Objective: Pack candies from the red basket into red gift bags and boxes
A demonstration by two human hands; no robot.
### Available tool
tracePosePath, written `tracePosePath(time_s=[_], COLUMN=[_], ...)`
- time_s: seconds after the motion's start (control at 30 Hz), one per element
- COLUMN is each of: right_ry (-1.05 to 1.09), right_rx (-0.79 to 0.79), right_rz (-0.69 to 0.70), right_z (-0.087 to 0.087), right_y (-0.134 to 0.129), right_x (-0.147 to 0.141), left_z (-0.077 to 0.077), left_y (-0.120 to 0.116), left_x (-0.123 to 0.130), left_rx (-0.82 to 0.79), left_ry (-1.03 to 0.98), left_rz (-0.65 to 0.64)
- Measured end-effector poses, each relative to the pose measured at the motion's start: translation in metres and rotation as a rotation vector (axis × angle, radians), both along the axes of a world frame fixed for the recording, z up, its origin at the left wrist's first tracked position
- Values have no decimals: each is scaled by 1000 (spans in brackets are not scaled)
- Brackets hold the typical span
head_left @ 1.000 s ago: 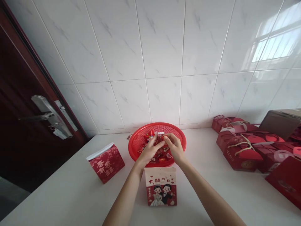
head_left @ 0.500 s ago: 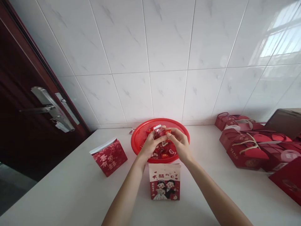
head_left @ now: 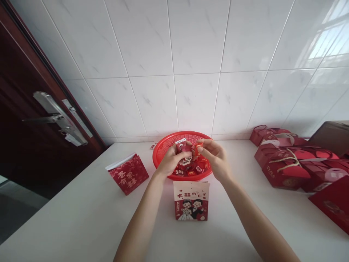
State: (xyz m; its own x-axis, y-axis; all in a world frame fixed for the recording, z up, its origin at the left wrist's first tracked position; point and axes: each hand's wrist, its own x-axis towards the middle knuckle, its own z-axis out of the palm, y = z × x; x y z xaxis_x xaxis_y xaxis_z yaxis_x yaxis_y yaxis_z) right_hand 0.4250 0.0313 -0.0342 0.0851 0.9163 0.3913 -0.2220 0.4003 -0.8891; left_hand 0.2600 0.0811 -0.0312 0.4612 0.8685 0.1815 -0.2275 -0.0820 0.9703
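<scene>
A red plastic basket [head_left: 160, 150] with meshed sides holds several wrapped candies [head_left: 191, 173]. Over it, my left hand [head_left: 171, 159] is closed on red wrapped candies [head_left: 184, 147], one with a white dotted edge; how many it grips I cannot tell. My right hand [head_left: 216, 156] pinches a small orange-red wrapped candy [head_left: 199, 148] between thumb and fingers, a short way right of my left hand. Between my forearms, just in front of the basket, a paper gift bag [head_left: 191, 202] printed with a cartoon bride and groom stands upright.
A dark red paper bag [head_left: 128, 174] leans at the left on the white table [head_left: 87, 218]. Several red gift boxes [head_left: 283, 165] with cord handles crowd the right side, beside a brown box [head_left: 331, 140]. A tiled wall [head_left: 196, 105] closes off the back; a dark door [head_left: 24, 145] is far left.
My hands have drawn apart, the right one shifting right with the orange-red candy. The candies in my left hand show more fully. The whole view has shifted slightly.
</scene>
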Motion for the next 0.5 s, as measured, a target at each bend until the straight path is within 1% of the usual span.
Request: tracePosePath(time_s=[0.07, 0.13, 0.2, 0.27, 0.33, 0.4, 0.5], right_ry=[17, 23, 22, 23, 22, 6, -28], right_rx=[4, 18, 19, 15, 23, 38, 53], right_rz=[1, -4, 22, 78, 131, 169, 204], right_z=[4, 7, 10, 13, 15, 16, 17], right_y=[-4, -7, -11, -15, -17, -19, -20], right_x=[2, 2, 2, 1, 0, -1, -2], left_z=[5, 13, 24, 37, 48, 53, 53], left_y=[-3, -8, -15, -24, -32, -39, -45], left_x=[-7, -17, -28, -40, -49, -55, -58], left_rx=[37, 123, 257, 415, 517, 532, 512], left_ry=[22, 84, 193, 335, 479, 638, 843], left_rz=[-19, -21, -4, 9, -36, -107, -178])
